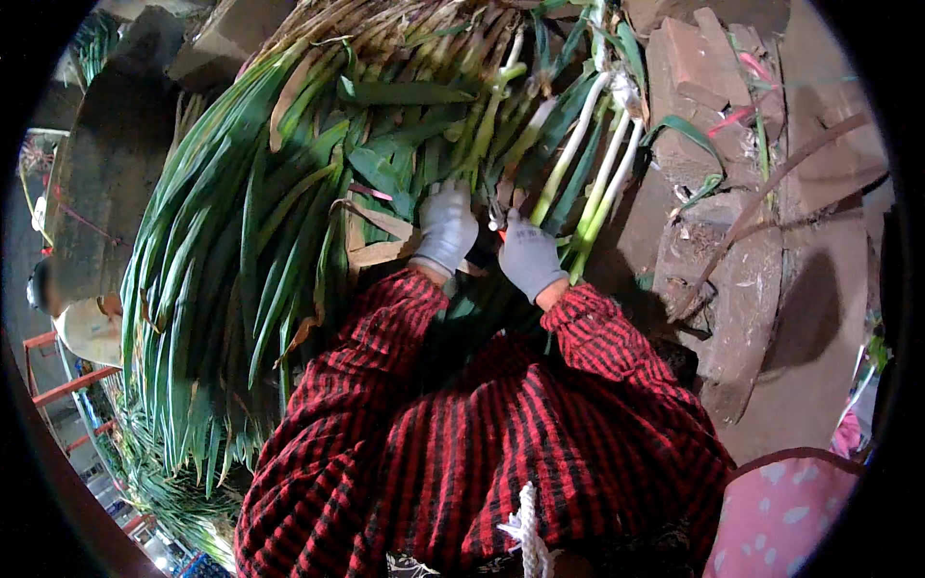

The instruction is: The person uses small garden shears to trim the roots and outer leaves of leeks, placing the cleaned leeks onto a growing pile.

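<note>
My left hand (448, 222), in a pale grey work glove, has its fingers curled around the lower end of a green onion stalk (491, 119). Close by on the right, my right hand (531, 249) wears a matching glove that bears writing. It grips a small tool (497, 222) with a metal end and a bit of red; its exact kind is hard to make out. A great heap of long green onions (217, 274) lies to the left, leaves hanging toward me. Several peeled onions with white stems (578, 141) lie slanted beyond my right hand.
Onions with dry brown outer leaves and roots (376, 36) pile up at the far side. Wooden boards (730, 274) with dirt and scraps lie on the right, crossed by a thin brown rod (773, 188). A pink spotted cloth (784, 513) is at lower right.
</note>
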